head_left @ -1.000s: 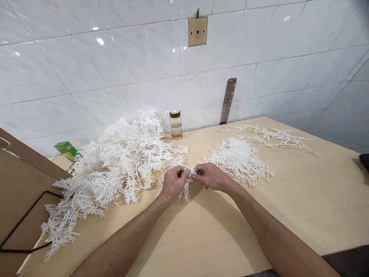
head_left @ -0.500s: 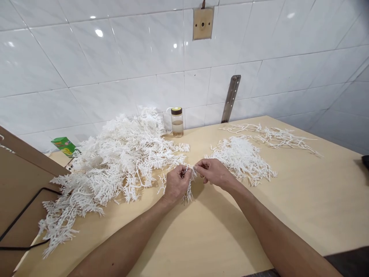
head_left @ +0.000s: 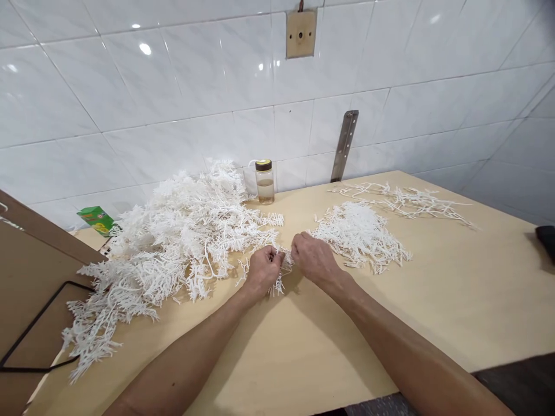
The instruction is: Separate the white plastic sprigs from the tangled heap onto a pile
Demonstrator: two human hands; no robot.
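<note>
My left hand (head_left: 263, 269) is closed on a white branching plastic sprig (head_left: 278, 284), whose thin twigs hang below the fingers. Just to its right, my right hand (head_left: 313, 254) has its fingers bent together at the sprig's edge; what they grip is hidden behind the knuckles. A large heap of white plastic branches (head_left: 182, 225) spreads on the left. Beyond my right hand lies a lower pile of short white twigs (head_left: 362, 234). Farther back on the right rest several long, mostly bare white stems (head_left: 416, 203).
A bottle with a dark lid (head_left: 265, 184) stands by the tiled wall. A green box (head_left: 96, 219) sits behind the heap. At the left edge is a brown panel (head_left: 34, 289) with a black metal loop. A dark object (head_left: 546, 240) lies at the table's right edge.
My right hand has turned over so its back faces up and its fingers curl inward beside the sprig. My left hand stays closed on the sprig. The view has shifted slightly.
</note>
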